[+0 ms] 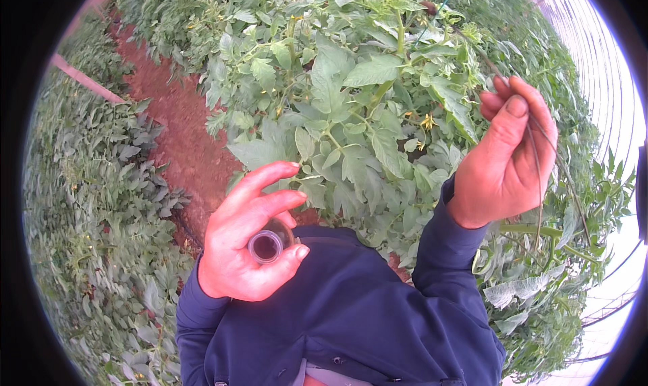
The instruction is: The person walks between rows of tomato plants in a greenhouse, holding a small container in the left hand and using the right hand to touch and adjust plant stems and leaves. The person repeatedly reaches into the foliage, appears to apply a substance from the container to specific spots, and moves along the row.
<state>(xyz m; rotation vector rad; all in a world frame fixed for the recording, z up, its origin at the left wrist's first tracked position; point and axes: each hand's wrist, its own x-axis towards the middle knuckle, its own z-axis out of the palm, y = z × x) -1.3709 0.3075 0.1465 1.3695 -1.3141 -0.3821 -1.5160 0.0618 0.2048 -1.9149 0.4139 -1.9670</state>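
My left hand (235,257) is curled around a small clear bottle (265,247) with its open mouth facing up. The inside looks dark; its contents cannot be told. Index and middle fingers stretch away from the bottle. Out to the right, my right hand (506,158) pinches a thin wire (492,68) between thumb and fingers. Two loose wire ends hang below the palm. At the far end sits a small dark brown tip (429,7), close to the upper leaves of a tomato plant (374,72). Yellow flowers (428,121) hang lower on this plant, between my hands.
A teal string (448,1) runs up beside the plant top. Reddish bare soil (177,122) forms a path at the left, with another row of plants (96,183) beyond it. A pinkish pole (86,78) juts in there. Ribbed greenhouse sheeting (602,56) rises at the right.
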